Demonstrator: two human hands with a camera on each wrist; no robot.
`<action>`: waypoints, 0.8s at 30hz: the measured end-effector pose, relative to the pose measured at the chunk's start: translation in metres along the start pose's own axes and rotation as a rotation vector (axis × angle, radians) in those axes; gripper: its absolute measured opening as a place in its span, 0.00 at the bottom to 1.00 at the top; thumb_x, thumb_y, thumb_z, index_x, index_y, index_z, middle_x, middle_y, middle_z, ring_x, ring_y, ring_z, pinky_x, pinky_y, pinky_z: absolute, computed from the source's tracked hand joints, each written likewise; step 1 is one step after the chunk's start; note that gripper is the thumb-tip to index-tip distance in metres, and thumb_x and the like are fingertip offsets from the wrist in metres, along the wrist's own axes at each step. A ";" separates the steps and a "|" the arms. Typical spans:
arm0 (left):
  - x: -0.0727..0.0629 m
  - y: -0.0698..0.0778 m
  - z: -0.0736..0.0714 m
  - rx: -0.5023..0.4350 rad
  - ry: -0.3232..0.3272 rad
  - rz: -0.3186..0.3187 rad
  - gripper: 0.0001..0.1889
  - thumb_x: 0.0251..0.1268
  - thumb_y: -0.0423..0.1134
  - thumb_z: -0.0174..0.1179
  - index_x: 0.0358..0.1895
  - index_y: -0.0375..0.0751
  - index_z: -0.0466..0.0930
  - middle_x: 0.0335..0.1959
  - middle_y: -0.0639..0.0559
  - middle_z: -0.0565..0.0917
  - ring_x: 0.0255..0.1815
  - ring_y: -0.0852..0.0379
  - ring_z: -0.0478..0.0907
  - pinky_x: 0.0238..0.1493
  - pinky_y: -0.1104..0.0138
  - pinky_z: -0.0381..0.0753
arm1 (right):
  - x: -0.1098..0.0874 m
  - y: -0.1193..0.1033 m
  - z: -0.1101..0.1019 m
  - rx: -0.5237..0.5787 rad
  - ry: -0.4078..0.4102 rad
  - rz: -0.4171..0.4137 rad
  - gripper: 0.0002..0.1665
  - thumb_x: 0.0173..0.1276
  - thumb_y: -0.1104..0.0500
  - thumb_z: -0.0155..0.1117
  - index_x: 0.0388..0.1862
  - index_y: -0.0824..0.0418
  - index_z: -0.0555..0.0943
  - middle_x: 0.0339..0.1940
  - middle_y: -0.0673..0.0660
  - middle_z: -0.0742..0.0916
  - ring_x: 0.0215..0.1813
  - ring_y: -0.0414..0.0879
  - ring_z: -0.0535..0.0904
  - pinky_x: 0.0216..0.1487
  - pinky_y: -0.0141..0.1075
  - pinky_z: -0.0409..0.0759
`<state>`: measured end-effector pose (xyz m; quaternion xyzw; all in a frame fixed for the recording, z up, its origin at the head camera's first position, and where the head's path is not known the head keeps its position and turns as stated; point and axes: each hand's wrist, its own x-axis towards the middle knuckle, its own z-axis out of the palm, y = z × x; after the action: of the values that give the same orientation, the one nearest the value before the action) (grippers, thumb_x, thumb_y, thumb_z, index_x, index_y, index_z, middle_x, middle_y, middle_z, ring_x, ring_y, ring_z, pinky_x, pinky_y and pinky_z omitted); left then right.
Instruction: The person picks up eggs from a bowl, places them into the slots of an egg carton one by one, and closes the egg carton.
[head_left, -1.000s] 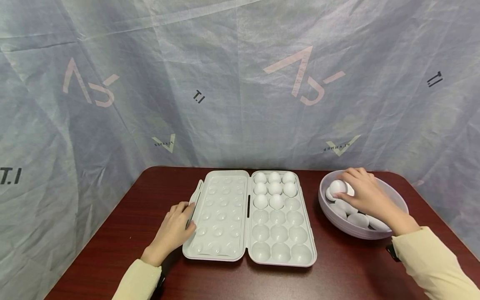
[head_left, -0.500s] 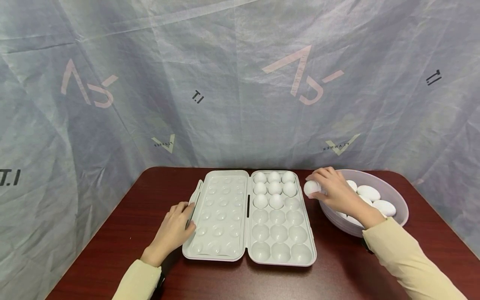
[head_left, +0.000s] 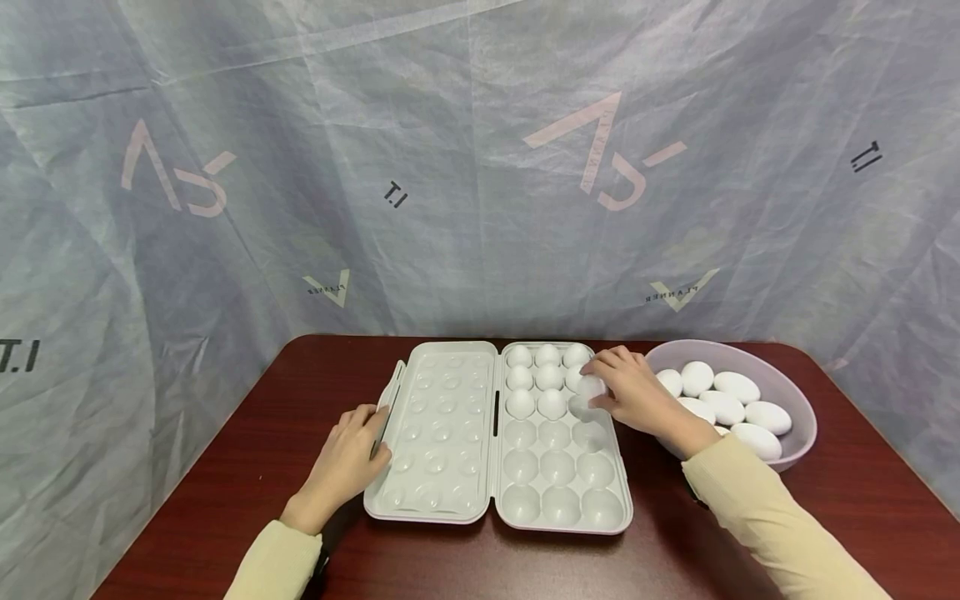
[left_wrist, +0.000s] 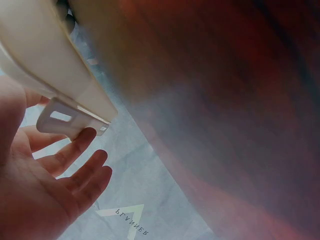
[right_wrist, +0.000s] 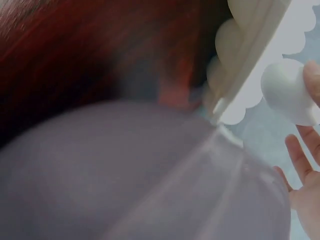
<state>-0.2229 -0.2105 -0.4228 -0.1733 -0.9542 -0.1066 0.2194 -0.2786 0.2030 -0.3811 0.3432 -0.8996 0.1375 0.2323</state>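
Observation:
A white plastic egg box lies opened flat, its dimpled lid (head_left: 447,431) on the left and its cupped tray (head_left: 557,467) on the right. White eggs (head_left: 520,379) fill the back two rows, and more sit in the third. My right hand (head_left: 633,390) pinches a white egg (right_wrist: 287,92) between thumb and fingers, over the right-hand cup of that third row; the hand partly covers it in the head view. At the lid's outer edge, my left hand (head_left: 347,450) holds the slotted latch flap (left_wrist: 70,119), fingers against it and thumb toward the lid.
A pale purple bowl (head_left: 801,408) with several white eggs (head_left: 737,386) stands right of the tray, just beyond the right forearm. The box and bowl rest on a dark red wooden table (head_left: 247,467). A grey printed cloth (head_left: 450,167) hangs behind the table.
My right hand has lifted an egg out of the bowl and carried it left to the tray's third row. The left hand has stayed at the lid's edge.

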 end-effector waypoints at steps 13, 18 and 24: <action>0.000 -0.001 0.002 -0.005 0.000 0.001 0.24 0.49 0.33 0.58 0.54 0.32 0.75 0.47 0.39 0.76 0.49 0.38 0.72 0.42 0.50 0.73 | -0.003 -0.004 0.023 -0.005 -0.096 0.054 0.23 0.44 0.59 0.74 0.42 0.59 0.80 0.42 0.53 0.81 0.47 0.51 0.71 0.46 0.49 0.66; -0.001 -0.001 0.002 -0.001 -0.004 0.000 0.24 0.49 0.34 0.58 0.54 0.32 0.75 0.47 0.39 0.76 0.49 0.38 0.72 0.42 0.50 0.73 | -0.005 -0.004 0.028 -0.004 -0.102 0.061 0.23 0.43 0.59 0.74 0.42 0.58 0.80 0.42 0.53 0.81 0.48 0.51 0.71 0.46 0.50 0.66; -0.001 -0.001 0.001 -0.006 -0.006 0.001 0.24 0.49 0.33 0.58 0.54 0.32 0.75 0.47 0.39 0.76 0.49 0.38 0.72 0.42 0.50 0.73 | -0.006 -0.006 0.029 -0.022 -0.115 0.068 0.24 0.43 0.56 0.75 0.42 0.58 0.80 0.42 0.52 0.81 0.48 0.51 0.71 0.46 0.49 0.66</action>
<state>-0.2232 -0.2113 -0.4245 -0.1747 -0.9544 -0.1089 0.2163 -0.2801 0.1895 -0.4086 0.3171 -0.9241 0.1153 0.1792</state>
